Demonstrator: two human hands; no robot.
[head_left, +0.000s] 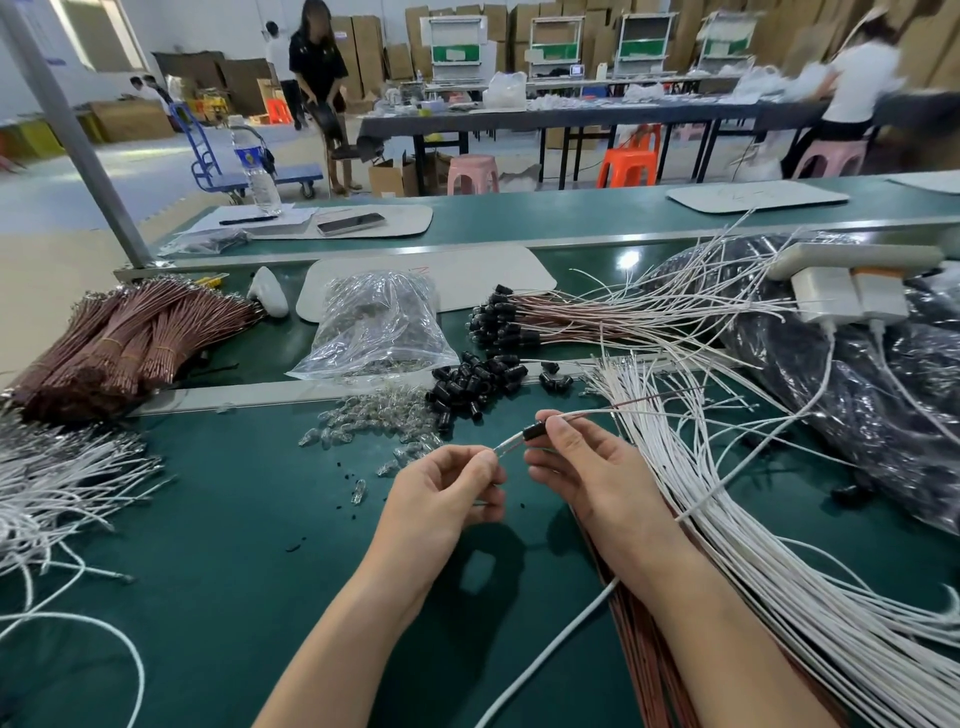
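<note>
Above the green bench, my right hand pinches a small black sleeve threaded on a pair of thin wires, one white and one brown, that trail off to the right. My left hand pinches the bare wire ends sticking out of the sleeve's left side. Loose clear glass bulbs lie just beyond my hands. A heap of black sleeves sits behind them.
White wires fan out at right over brown ones. Finished leads with black caps lie behind. A clear bag of bulbs, brown wire bundles and white wires lie left. Black bags and a power strip sit far right.
</note>
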